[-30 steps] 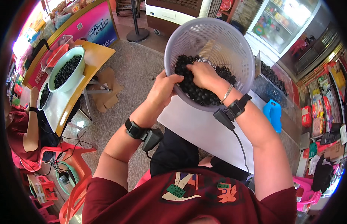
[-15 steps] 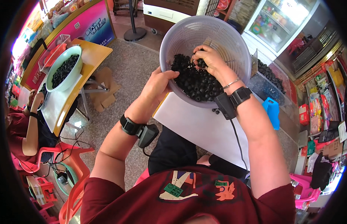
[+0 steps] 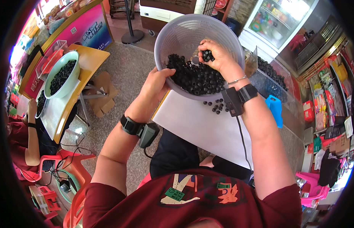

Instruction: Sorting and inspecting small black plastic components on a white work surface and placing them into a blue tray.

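A large grey-purple plastic colander (image 3: 184,34) is tilted over the near table, its mouth facing me. Small round black berry-like pieces (image 3: 201,79) lie heaped in its lower part; several appear to have a pale-rimmed hollow. My left hand (image 3: 158,81) grips the left rim, thumb over the edge. Inside the colander, above the heap, my right hand (image 3: 219,57) is curled around a small handful of black pieces (image 3: 208,56). Several loose black pieces (image 3: 218,106) rest on the white tabletop (image 3: 201,121) just below the colander.
Right of the colander stands a clear bin (image 3: 274,76) of black pieces, with a blue plastic item (image 3: 274,110) nearby. At left, another person's arm (image 3: 31,133) is by a table (image 3: 91,57) bearing a pale green basin (image 3: 75,72). A cable (image 3: 243,140) hangs from my right wrist device.
The colander has shifted left and slightly up, uncovering more loose pieces on the table. My right hand has turned and risen from the heap, showing the handful it holds.
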The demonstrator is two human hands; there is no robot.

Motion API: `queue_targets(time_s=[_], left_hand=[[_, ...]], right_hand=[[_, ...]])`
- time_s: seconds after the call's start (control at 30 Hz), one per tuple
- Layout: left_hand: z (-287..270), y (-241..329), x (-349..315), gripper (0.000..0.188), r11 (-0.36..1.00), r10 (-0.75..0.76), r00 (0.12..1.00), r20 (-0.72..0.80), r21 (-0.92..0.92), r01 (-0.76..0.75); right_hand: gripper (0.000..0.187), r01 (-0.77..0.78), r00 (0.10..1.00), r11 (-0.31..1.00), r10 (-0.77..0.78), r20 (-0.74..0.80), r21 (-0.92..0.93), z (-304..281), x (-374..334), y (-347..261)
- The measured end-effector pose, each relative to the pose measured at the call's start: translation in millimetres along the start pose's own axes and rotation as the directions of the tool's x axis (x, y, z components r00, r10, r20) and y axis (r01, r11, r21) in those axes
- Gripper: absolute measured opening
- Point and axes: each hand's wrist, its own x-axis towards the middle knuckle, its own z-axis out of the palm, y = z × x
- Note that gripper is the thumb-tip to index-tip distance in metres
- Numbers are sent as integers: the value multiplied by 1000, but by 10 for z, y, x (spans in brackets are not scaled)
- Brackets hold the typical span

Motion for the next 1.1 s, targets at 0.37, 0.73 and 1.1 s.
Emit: queue_targets(time_s=[0.37, 0.73, 1.1], left_hand=[[-320, -74, 243, 26, 996, 83, 968, -236, 10, -83], [-247, -158, 161, 27, 996, 84, 968, -238, 50, -74], [-215, -310, 145, 22, 997, 76, 972, -221, 41, -69]], right_hand=[[20, 30, 998, 996, -34, 44, 85, -570, -557, -212], [15, -175, 954, 414, -154, -258, -893, -1086, -768, 677], [18, -25, 977, -98, -212, -4, -995, -1059, -695, 725]])
